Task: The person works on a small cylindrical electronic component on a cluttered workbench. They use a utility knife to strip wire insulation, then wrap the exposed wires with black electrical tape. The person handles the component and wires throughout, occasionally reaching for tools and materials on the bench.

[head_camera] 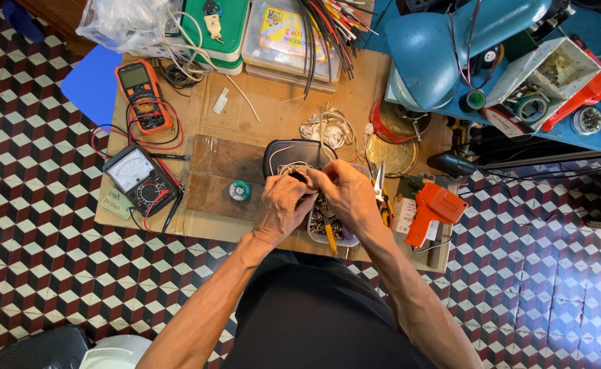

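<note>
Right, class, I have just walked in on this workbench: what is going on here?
A person sits at a cardboard-covered bench, both hands raised together over a small tray of parts. The left hand and right hand pinch a small wired piece between them, in front of a dark casing. Two multimeters lie to the left, an orange soldering gun to the right.

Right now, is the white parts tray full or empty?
Not empty: the white parts tray holds small dark parts and a yellow-handled tool; both hands hide the rest.
</note>
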